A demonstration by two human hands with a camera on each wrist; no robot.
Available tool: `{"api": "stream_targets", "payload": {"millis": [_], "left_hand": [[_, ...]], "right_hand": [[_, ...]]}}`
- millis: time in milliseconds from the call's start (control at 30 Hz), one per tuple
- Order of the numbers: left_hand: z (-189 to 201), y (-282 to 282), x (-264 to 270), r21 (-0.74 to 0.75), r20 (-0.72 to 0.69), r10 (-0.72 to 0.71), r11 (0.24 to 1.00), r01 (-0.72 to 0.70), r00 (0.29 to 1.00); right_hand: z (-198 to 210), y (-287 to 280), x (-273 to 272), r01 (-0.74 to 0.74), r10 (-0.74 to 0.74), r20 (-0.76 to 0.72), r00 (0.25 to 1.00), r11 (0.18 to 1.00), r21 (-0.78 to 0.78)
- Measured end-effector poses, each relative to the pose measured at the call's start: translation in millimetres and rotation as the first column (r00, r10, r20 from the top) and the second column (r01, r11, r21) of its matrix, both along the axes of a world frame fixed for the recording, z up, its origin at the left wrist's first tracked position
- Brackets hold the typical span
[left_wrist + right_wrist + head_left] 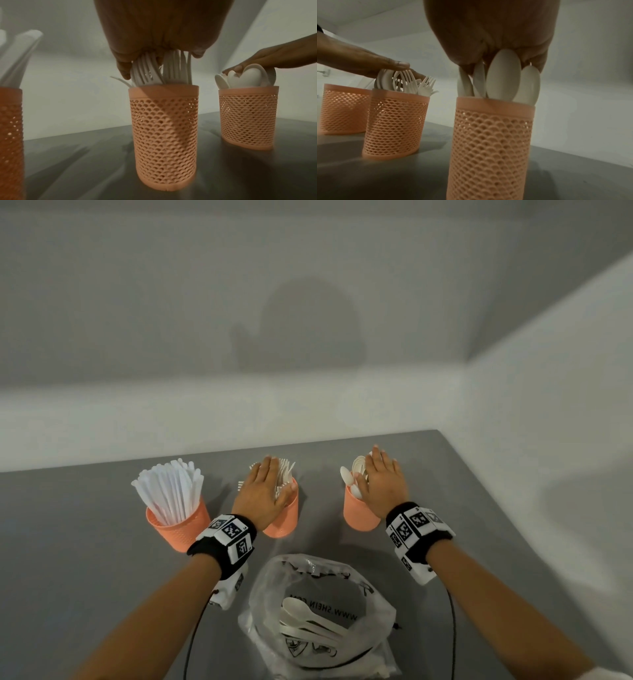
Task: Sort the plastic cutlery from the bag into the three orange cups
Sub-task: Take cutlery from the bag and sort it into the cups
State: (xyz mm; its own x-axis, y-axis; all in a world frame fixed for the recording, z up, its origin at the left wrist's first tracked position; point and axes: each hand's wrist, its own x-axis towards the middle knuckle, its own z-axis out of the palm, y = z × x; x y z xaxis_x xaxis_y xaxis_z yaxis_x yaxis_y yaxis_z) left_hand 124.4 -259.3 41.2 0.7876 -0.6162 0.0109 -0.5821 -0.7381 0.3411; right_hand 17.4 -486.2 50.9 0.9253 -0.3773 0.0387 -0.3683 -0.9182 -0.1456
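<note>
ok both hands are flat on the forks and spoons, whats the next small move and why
Probably lift the right hand off the spoons and reach back into the bag. Both cups' cutlery already stands upright under flat palms, the left hand resting on the forks, while white spoons remain unsorted inside the bag.

Bare forearms; black wristbands (224, 546) with white fiducial-marker blocks; thin black cables (452, 621) trailing

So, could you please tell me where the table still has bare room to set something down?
Bare grey table lies left of the knife cup, and right of the spoon cup. It is crowded between the cups and the bag, where both wrists hang.
</note>
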Motion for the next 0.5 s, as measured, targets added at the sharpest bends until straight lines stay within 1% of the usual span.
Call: {"api": "stream_targets", "payload": {"millis": [67, 100, 133, 167, 200, 233, 267, 333, 400, 433, 467, 500], "left_hand": [[5, 3, 0, -0.106, -0.063, 0.030, 0.994, -0.036, 0.998], [10, 4, -3, -0.191, -0.073, 0.044, 0.980, -0.057, 0.996], [14, 6, -6, -0.292, -0.059, 0.051, 0.954, -0.066, 0.997], [21, 6, -10, -0.394, -0.035, 0.057, 0.917, -0.066, 0.998], [28, 7, -15, -0.489, -0.013, 0.058, 0.871, -0.057, 0.998], [35, 8, -21, -0.564, -0.004, 0.054, 0.824, -0.047, 0.999], [42, 9, -26, -0.619, -0.002, 0.040, 0.785, -0.033, 0.999], [57, 11, -41, -0.667, -0.033, -0.025, 0.745, -0.004, 0.999], [66, 15, -58, -0.665, -0.084, -0.124, 0.746, 0.037, 0.989], [65, 17, -65, -0.655, -0.124, -0.174, 0.754, 0.052, 0.977], [64, 20, -72, -0.637, -0.166, -0.226, 0.767, 0.070, 0.960], [59, 24, -79, -0.605, -0.208, -0.266, 0.791, 0.090, 0.941]], "right_hand": [[6, 3, -1, 0.025, -0.026, 0.012, 1.000, 0.998, 0.065], [9, 6, -3, 0.026, -0.032, 0.066, 0.997, 0.995, 0.095], [13, 11, -5, 0.010, -0.032, 0.169, 0.985, 0.992, 0.127], [18, 18, -8, -0.031, -0.021, 0.298, 0.954, 0.985, 0.170], [24, 27, -11, -0.100, -0.010, 0.420, 0.908, 0.966, 0.239], [30, 39, -16, -0.186, 0.000, 0.501, 0.865, 0.928, 0.322], [36, 52, -21, -0.280, 0.035, 0.528, 0.849, 0.876, 0.392], [44, 80, -35, -0.403, 0.159, 0.476, 0.865, 0.786, 0.469], [44, 105, -48, -0.474, 0.314, 0.372, 0.873, 0.724, 0.501], [41, 117, -54, -0.493, 0.403, 0.285, 0.870, 0.713, 0.498], [36, 126, -58, -0.491, 0.481, 0.154, 0.863, 0.727, 0.480], [29, 133, -61, -0.473, 0.534, -0.011, 0.845, 0.758, 0.449]]}}
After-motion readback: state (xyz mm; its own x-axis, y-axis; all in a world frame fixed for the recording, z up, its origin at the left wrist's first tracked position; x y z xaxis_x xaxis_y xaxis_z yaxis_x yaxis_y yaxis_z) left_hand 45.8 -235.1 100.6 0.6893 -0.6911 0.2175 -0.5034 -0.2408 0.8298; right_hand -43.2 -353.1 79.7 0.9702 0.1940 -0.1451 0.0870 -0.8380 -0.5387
